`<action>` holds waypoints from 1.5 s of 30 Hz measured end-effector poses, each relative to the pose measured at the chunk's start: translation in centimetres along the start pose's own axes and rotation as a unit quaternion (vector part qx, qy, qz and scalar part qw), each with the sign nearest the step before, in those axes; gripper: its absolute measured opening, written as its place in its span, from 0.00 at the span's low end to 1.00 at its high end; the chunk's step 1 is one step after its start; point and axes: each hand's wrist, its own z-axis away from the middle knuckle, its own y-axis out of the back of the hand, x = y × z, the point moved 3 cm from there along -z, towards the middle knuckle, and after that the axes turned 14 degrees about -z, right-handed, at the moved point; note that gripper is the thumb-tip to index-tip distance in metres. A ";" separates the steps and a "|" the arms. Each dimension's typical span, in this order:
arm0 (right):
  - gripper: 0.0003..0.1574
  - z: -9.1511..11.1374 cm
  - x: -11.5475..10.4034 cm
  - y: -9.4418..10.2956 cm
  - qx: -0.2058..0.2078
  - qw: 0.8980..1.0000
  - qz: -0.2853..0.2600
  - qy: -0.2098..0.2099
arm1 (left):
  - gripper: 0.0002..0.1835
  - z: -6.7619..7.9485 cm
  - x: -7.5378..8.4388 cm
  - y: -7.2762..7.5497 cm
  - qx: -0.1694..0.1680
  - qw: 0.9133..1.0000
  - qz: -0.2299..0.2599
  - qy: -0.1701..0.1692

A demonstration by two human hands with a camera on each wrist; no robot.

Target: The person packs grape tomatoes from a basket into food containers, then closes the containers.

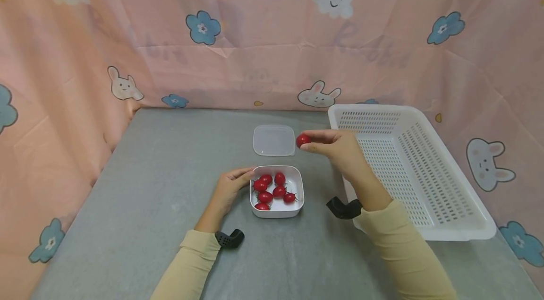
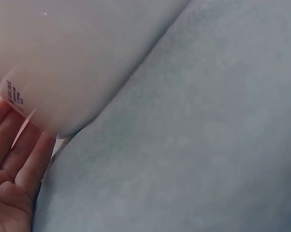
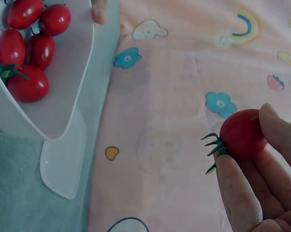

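Note:
Between thumb and fingers my right hand (image 1: 340, 149) pinches a red cherry tomato (image 3: 243, 134) with a green stem, raised beyond the far right corner of a small white container (image 1: 277, 213). My left hand (image 1: 227, 191) grips that container at its left side, the thumb by the rim and the fingers along the outer wall, as the left wrist view shows. Several cherry tomatoes (image 1: 279, 192) lie inside, mostly toward the left, some with green stems. Behind the container, a translucent lid (image 1: 274, 141) lies flat on the table, just left of the held tomato.
A large white perforated basket (image 1: 450, 158) stands on the right of the grey table (image 1: 178, 163), partly behind the right forearm. A pink printed cloth (image 1: 255, 64) hangs along the back and sides. Each wrist wears a black camera mount (image 1: 343, 209).

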 end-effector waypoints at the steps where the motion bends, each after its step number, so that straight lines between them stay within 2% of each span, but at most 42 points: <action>1: 0.30 0.1 0.0 -0.2 -0.004 1.000 0.005 -0.002 | 0.17 0.0 0.0 0.0 0.000 1.000 0.000 0.000; 8: 0.29 0.7 0.3 -1.4 -0.030 0.999 0.036 -0.007 | 0.17 -0.1 -0.1 -0.1 -0.002 1.000 -0.001 -0.003; 23: 0.24 2.6 0.6 -4.0 -0.049 0.998 0.013 0.035 | 0.17 -0.1 0.0 0.1 -0.004 1.000 0.004 0.000; 31: 0.23 3.4 1.9 -5.8 -0.038 0.998 0.015 0.039 | 0.17 -0.1 -0.1 0.0 -0.001 1.000 -0.007 0.007; 39: 0.19 2.6 4.4 -6.6 -0.013 0.999 0.035 0.026 | 0.17 0.0 0.2 0.0 0.004 1.000 -0.005 0.009; 45: 0.20 1.7 6.0 -7.3 0.004 0.997 0.071 0.025 | 0.16 0.1 0.2 0.0 0.004 1.000 -0.007 0.007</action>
